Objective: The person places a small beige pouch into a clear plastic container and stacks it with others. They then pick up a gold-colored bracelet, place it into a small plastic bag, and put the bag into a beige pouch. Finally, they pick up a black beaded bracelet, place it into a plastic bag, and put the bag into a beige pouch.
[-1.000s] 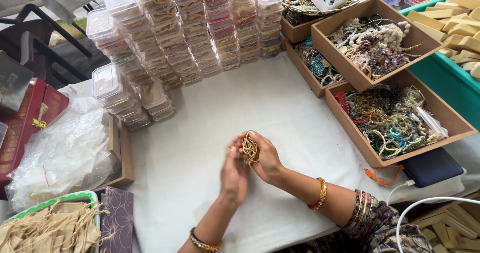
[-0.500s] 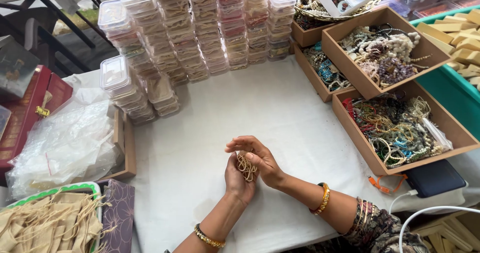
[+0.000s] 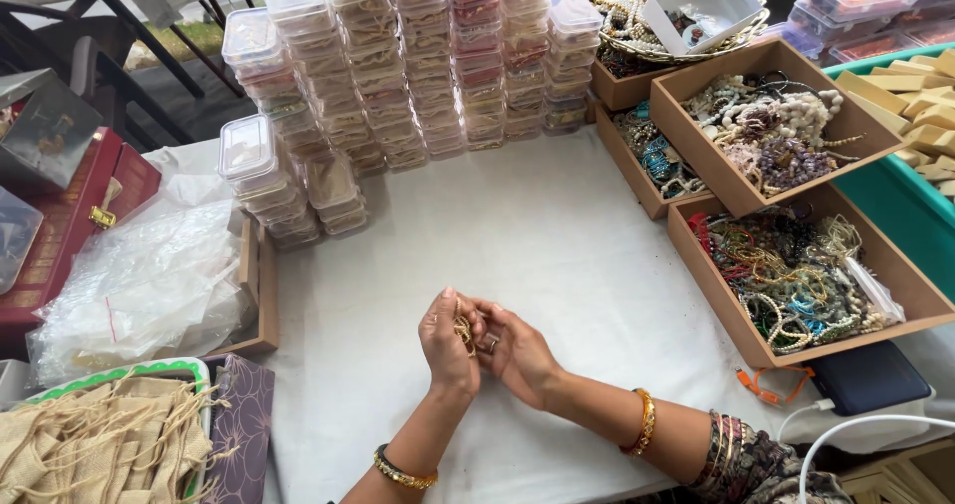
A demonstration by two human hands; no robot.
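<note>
Holding a small gold chain between them, the left hand and right hand are pressing together above the white tabletop; gentle fingertip grip probably keeps it untangled. Bead boxes are sitting well apart.

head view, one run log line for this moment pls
left hand: holds gold bead strand | right hand: touches strand | surface: white table | nearby: brown jewellery trays, stacked clear boxes
</note>
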